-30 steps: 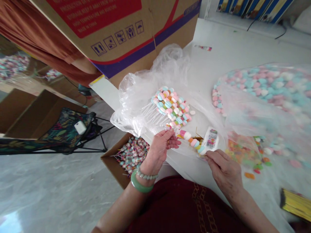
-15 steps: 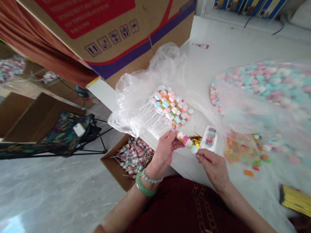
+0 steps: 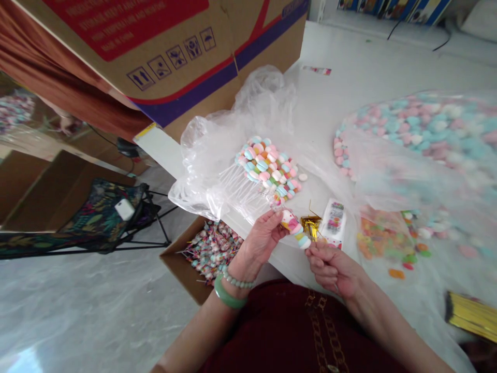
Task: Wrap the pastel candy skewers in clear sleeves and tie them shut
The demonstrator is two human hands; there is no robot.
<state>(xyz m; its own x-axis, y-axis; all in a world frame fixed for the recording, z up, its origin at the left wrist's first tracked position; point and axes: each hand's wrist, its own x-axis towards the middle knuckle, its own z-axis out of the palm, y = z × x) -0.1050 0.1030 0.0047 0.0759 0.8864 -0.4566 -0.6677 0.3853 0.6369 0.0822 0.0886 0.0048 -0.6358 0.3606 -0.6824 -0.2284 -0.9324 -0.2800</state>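
Between my hands is a marshmallow skewer [image 3: 298, 231] in a clear printed wrapper, tilted down to the right. My left hand [image 3: 263, 237] is closed round its upper end. At its lower end my right hand [image 3: 334, 268] has thumb and finger pinched, the other fingers curled in; the stick there is mostly hidden. Just beyond lie a bunch of gold twist ties [image 3: 310, 224] and a white packet [image 3: 334, 217] with colourful print. Behind my left hand, a pile of marshmallow skewers [image 3: 267, 168] rests on clear plastic bags [image 3: 205, 150], white sticks pointing left.
A large carton [image 3: 186, 62] stands at the back left. Loose marshmallows [image 3: 419, 119] lie under plastic at right, with gummy candies [image 3: 382, 233] nearer. Below the table edge, a box [image 3: 182, 259] holds wrapped skewers. Another person's hand [image 3: 67, 124] shows far left, beyond a folding chair [image 3: 97, 207].
My right hand has shifted slightly down and left, and its fingers are more curled. The skewer has tilted a little more steeply. Another person's hand has come into view at far left.
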